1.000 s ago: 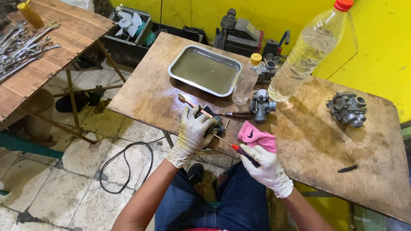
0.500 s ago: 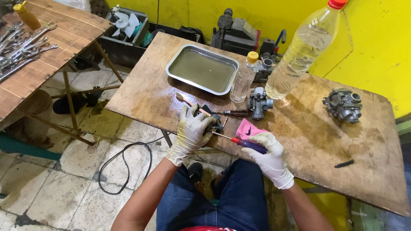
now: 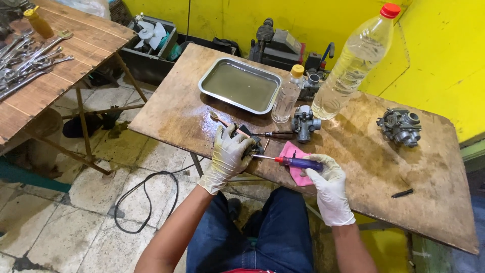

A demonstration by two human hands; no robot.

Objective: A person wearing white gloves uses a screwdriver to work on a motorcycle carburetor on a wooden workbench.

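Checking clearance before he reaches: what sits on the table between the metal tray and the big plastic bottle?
In the head view, a small clear bottle with a yellow cap stands between the metal tray and the big plastic bottle.

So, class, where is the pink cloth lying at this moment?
In the head view, the pink cloth lies on the wooden table near its front edge, under the screwdriver held in the right hand, just below the small carburetor.

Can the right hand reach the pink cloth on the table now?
Probably yes. The right hand holds a screwdriver right above the pink cloth, and nothing lies between them, though that hand is already occupied.
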